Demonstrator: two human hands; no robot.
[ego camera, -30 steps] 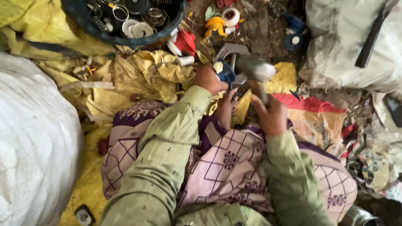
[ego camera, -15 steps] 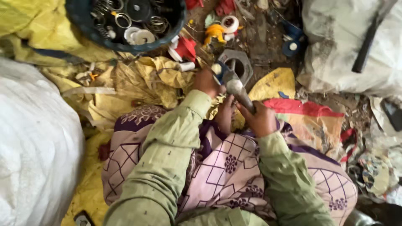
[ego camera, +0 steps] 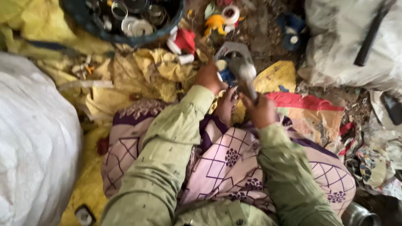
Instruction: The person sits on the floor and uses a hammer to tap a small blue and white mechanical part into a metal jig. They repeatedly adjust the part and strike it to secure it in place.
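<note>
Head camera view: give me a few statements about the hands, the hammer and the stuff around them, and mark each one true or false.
1. The right hand grips a hammer. True.
2. The left hand rests on the white sack. False: it is by the small blue item under the hammer head.
3. A dark basket of scrap parts sits at the top. True.
4. Both sleeves are red. False: the sleeves are light green.

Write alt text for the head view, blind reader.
Seen from above, a seated person's right hand grips a hammer over a small blue item held by the left hand on a grey metal block. Yellow sacks and a basket of scrap surround them.
</note>
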